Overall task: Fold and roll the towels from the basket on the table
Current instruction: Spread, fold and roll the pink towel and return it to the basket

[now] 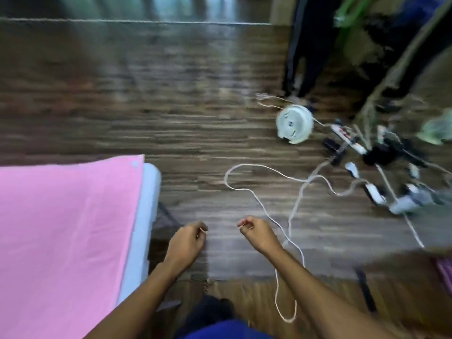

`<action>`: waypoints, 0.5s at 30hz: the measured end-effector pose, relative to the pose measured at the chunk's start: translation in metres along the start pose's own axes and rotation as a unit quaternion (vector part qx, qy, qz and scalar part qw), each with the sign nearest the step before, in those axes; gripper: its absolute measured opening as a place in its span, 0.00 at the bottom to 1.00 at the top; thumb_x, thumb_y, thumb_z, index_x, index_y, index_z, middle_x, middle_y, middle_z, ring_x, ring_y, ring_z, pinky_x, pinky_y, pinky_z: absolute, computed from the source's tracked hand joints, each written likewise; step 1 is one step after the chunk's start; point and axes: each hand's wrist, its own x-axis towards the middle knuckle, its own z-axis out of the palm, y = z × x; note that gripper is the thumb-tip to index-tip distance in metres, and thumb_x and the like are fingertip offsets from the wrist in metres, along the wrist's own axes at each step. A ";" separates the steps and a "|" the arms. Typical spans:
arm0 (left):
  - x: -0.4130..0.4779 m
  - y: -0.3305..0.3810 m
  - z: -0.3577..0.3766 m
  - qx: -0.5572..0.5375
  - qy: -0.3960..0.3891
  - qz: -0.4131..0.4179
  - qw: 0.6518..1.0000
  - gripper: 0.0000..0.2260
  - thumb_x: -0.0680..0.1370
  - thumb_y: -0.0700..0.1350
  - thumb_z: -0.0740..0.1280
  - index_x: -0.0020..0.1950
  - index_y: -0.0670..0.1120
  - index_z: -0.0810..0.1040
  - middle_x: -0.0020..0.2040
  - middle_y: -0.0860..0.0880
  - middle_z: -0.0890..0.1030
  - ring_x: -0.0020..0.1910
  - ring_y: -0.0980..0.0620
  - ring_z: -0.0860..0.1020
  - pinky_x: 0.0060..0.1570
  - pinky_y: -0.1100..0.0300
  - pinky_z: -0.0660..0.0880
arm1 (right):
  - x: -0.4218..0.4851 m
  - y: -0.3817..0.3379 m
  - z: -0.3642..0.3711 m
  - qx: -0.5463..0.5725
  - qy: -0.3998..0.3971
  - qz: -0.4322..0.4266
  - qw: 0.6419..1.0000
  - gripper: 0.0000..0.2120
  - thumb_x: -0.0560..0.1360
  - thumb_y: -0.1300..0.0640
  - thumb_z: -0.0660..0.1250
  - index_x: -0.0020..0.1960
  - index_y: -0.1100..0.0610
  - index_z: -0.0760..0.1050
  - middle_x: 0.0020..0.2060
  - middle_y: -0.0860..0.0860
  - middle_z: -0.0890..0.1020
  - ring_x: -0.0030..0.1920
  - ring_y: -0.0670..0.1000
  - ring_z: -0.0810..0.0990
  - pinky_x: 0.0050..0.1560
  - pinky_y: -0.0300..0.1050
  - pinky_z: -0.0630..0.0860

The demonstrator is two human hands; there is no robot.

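Observation:
A pink towel lies spread flat on the white table at the left of the head view. My left hand hangs over the floor just right of the table's edge, fingers curled in with nothing in them. My right hand is a little further right, also loosely curled and holding nothing. No basket shows in this blurred frame; a strip of pink or purple cloth peeks in at the right edge.
Dark wood-plank floor fills the view. A white cable loops across it under my right arm. A round white device, a power strip and tangled cords lie at the right. Dark clothes hang at the top right.

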 end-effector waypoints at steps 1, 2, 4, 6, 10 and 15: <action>-0.002 -0.015 -0.009 -0.010 0.027 -0.028 0.999 0.07 0.77 0.44 0.65 0.52 0.51 0.81 0.48 0.52 0.84 0.48 0.52 0.81 0.47 0.56 0.77 | 0.015 -0.016 0.011 -0.017 -0.029 -0.024 0.999 0.07 0.75 0.60 0.65 0.49 0.54 0.81 0.38 0.46 0.80 0.43 0.49 0.79 0.44 0.40 0.72; -0.006 -0.030 -0.017 -0.022 0.054 -0.058 0.997 0.07 0.76 0.45 0.65 0.51 0.51 0.81 0.48 0.52 0.84 0.47 0.52 0.81 0.47 0.56 0.76 | 0.027 -0.032 0.023 -0.035 -0.055 -0.048 0.997 0.07 0.76 0.60 0.65 0.50 0.54 0.81 0.38 0.47 0.80 0.43 0.48 0.78 0.43 0.40 0.70; -0.018 -0.059 -0.030 -0.050 0.107 -0.129 0.985 0.10 0.74 0.48 0.62 0.50 0.51 0.81 0.47 0.51 0.83 0.47 0.50 0.81 0.46 0.56 0.75 | 0.049 -0.062 0.049 -0.069 -0.103 -0.094 0.988 0.07 0.76 0.59 0.65 0.51 0.54 0.81 0.40 0.47 0.80 0.42 0.48 0.77 0.43 0.39 0.69; -0.037 -0.084 -0.039 -0.054 0.150 -0.205 0.966 0.13 0.72 0.49 0.59 0.50 0.51 0.81 0.45 0.49 0.82 0.47 0.47 0.79 0.44 0.56 0.72 | 0.063 -0.089 0.076 -0.101 -0.154 -0.138 0.973 0.07 0.77 0.59 0.65 0.51 0.54 0.81 0.40 0.47 0.80 0.42 0.47 0.77 0.43 0.39 0.69; -0.079 -0.120 -0.041 -0.040 0.242 -0.330 0.912 0.15 0.72 0.49 0.57 0.49 0.48 0.82 0.44 0.47 0.80 0.46 0.43 0.78 0.44 0.55 0.71 | 0.091 -0.135 0.122 -0.165 -0.234 -0.212 0.934 0.07 0.77 0.57 0.64 0.50 0.55 0.81 0.43 0.50 0.83 0.43 0.48 0.78 0.39 0.40 0.69; -0.117 -0.140 -0.019 0.029 0.291 -0.461 0.838 0.10 0.67 0.41 0.71 0.47 0.47 0.81 0.43 0.46 0.80 0.40 0.40 0.78 0.37 0.50 0.77 | 0.152 -0.183 0.177 -0.254 -0.274 -0.339 0.864 0.08 0.75 0.62 0.64 0.52 0.58 0.80 0.48 0.54 0.80 0.50 0.56 0.79 0.48 0.45 0.72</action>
